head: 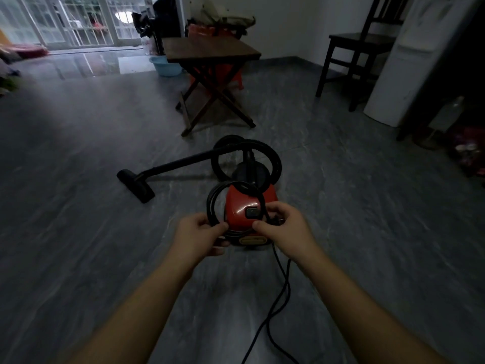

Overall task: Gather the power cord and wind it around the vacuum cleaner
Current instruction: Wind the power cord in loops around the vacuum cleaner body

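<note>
A small red vacuum cleaner (242,206) stands on the grey floor in front of me, its black hose (275,160) looped behind it and its wand and floor head (136,183) lying out to the left. The black power cord (214,198) is gathered into a round coil held upright in front of the vacuum. My left hand (199,236) pinches the coil at its lower left. My right hand (283,227) grips the cord at the coil's lower right. Loose cord (282,290) trails from under my right hand down across the floor toward me.
A dark folding wooden table (210,52) stands just behind the vacuum, with a blue basin (164,65) beside it. A dark chair (354,48) and a white appliance (409,61) are at the right. Glass doors (65,22) fill the far left.
</note>
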A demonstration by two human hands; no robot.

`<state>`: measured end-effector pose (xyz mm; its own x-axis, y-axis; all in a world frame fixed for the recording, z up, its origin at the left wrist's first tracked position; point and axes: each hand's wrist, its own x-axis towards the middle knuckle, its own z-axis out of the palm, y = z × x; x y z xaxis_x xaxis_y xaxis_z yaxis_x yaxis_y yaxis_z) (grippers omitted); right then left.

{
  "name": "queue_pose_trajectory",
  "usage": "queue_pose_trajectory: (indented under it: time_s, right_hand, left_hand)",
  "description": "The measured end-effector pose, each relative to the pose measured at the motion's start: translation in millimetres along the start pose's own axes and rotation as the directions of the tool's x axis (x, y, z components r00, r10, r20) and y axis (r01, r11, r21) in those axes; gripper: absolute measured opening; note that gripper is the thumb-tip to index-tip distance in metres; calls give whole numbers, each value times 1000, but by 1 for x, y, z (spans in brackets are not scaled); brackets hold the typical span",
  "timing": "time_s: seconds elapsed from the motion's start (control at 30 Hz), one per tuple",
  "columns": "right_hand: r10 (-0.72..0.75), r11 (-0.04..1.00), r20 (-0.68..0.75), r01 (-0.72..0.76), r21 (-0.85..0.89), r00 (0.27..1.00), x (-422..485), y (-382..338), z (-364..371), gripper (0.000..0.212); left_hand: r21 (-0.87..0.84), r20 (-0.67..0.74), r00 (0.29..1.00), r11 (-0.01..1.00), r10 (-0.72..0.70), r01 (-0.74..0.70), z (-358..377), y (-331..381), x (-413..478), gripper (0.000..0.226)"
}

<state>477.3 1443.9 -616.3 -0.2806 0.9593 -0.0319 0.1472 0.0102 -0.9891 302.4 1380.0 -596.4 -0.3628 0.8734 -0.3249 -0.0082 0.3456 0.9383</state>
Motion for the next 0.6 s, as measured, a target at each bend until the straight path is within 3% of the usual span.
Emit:
queue_pose_trajectory:
  time_s: [0.17,0.27,0.37,0.47,0.6]
  right_hand:
    - [-9,999,73,11,-34,997,1,-3,-8,27]
    - [-1,993,132,17,-116,991,2,-4,-13,25]
    - [18,967,183,30,-255,983,2,-1,-12,25]
    - [44,957,247,30,-288,968,1,0,-11,25]
    - [51,973,257,10,-232,965,-1,-5,-13,26]
  left_hand:
    - [174,2,999,984,39,-39,-6,-1,0,16]
    - [246,-49,983,956,176,-159,-12,-1,6,26]
    - [335,2,946,891,323,-305,-18,-3,11,36]
    - [450,94,912,800,400,-397,-20,-6,10,30]
    - [518,92,902,753,422,-405,-23,-5,10,13]
